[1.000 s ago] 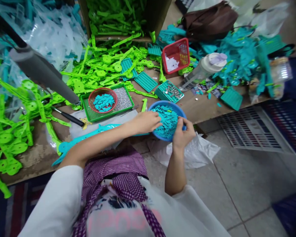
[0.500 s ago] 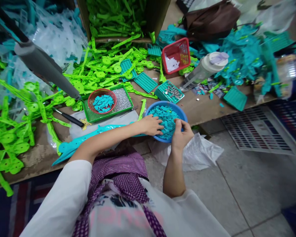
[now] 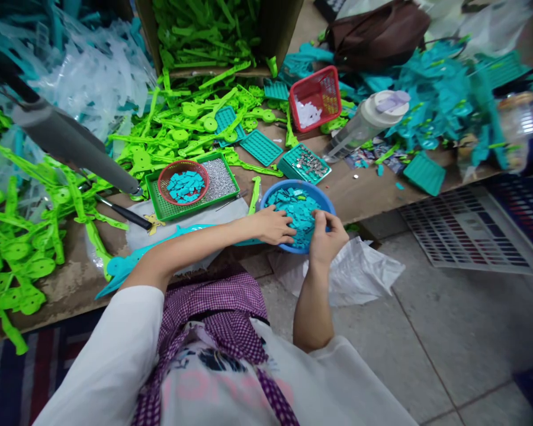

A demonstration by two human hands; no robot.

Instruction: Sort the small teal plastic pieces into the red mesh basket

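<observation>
"Reaching into a blue bowl [image 3: 327, 202] heaped with small turquoise plastic pieces [image 3: 297, 207], a person [image 3: 220, 387] in a white shirt [image 3: 98, 361] and purple checked apron [image 3: 217, 293] works at a crowded tabletop [image 3: 355, 198]. Where are the hands?"

"The left hand [image 3: 273, 226] comes over the bowl's left rim, palm down, its fingers bent and loosely spread at the heap."

"Do they grip a piece?"

"None shows in them; whether the fingertips touch the heap, I cannot tell. The right hand [image 3: 328, 238] is at the bowl's right rim, thumb and forefinger drawn close together. Whether a piece is pinched between them is too small to tell."

"And the pieces themselves?"

"They fill the bowl between both hands. More lie in a round red basket [image 3: 184, 165] to the bowl's left, set in a green tray [image 3: 157, 207] beside silvery metal bits [image 3: 220, 176]."

"What surrounds the bowl?"

"Just beyond it, a turquoise block [image 3: 285, 168] carries small metal discs [image 3: 308, 160]. Farther beyond, a rectangular red basket [image 3: 313, 83] holds white pieces [image 3: 308, 113], and a lidded drinking bottle [image 3: 357, 125] is beyond and to the right. Lime-green plastic parts [image 3: 186, 127] pile up beyond the bowl to its left. A crumpled white plastic bag [image 3: 364, 272] shows below the bowl, on its near right."
</observation>
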